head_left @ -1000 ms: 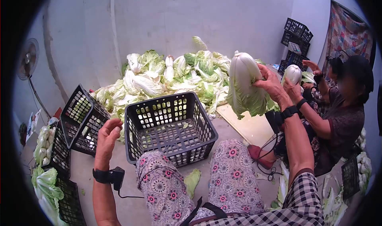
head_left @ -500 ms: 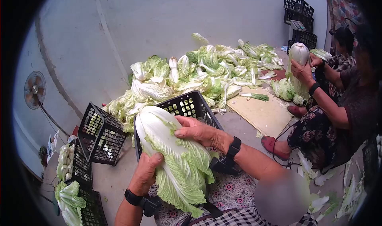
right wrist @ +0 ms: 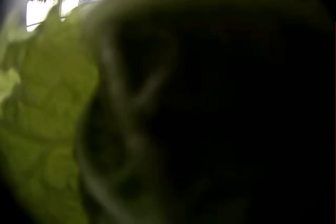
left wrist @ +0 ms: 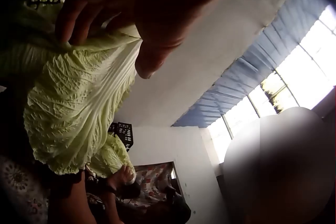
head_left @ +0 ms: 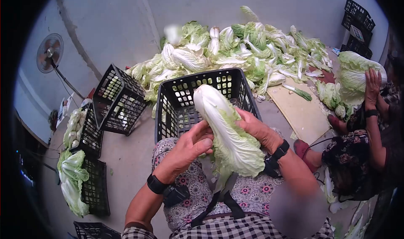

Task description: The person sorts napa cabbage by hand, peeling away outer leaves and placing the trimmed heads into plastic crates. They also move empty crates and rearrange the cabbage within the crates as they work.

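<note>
Cabbage (head_left: 231, 138) overlaps crate (head_left: 202, 75); right hand (head_left: 259, 131) grip clamped on cabbage, left hand (head_left: 183, 149) grip apart.

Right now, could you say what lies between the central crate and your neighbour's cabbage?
The head view shows a board bearing a leaf, then loose cabbage.

One checked shirt (head_left: 235, 227), black and white; patterned trousers (head_left: 256, 192), pink flowers; black wristbands (head_left: 156, 184); black straps (head_left: 232, 205).
</note>
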A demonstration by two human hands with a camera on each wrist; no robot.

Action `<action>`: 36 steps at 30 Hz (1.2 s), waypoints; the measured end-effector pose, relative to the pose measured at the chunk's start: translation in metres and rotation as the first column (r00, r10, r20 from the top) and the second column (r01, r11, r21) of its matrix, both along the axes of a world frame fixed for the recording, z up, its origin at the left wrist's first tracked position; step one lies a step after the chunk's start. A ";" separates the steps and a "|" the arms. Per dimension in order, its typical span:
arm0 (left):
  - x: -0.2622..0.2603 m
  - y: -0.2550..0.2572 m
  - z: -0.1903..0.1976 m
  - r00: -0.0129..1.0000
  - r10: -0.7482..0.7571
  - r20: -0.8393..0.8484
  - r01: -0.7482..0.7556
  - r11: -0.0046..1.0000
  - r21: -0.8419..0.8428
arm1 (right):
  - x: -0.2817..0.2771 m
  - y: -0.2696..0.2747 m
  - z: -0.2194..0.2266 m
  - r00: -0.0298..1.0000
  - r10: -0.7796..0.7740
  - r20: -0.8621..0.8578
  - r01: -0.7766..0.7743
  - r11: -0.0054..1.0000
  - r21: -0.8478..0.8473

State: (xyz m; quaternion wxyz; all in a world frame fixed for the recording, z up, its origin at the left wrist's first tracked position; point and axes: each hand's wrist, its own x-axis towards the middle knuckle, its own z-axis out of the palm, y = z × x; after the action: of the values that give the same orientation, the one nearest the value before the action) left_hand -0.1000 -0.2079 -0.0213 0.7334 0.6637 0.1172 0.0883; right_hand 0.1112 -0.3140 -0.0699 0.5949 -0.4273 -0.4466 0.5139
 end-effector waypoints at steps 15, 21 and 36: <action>0.040 0.026 -0.052 0.999 0.037 0.015 -0.033 0.973 -0.228 | -0.002 -0.002 -0.011 0.962 -0.064 -0.265 0.071 0.997 0.020; 0.030 0.031 -0.045 0.942 0.317 0.107 -0.261 0.898 -0.354 | 0.006 0.011 -0.015 0.982 -0.167 -0.085 0.171 0.984 0.040; 0.013 0.047 -0.041 0.954 0.280 0.104 -0.215 0.886 -0.411 | -0.003 0.004 -0.011 0.961 -0.163 -0.224 0.110 0.966 -0.234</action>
State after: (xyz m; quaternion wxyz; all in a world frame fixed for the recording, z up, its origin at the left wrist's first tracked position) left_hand -0.0868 -0.1609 -0.0619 0.8419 0.4722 0.1568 0.2089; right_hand 0.1079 -0.3103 -0.0810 0.6282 -0.4546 -0.2806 0.5656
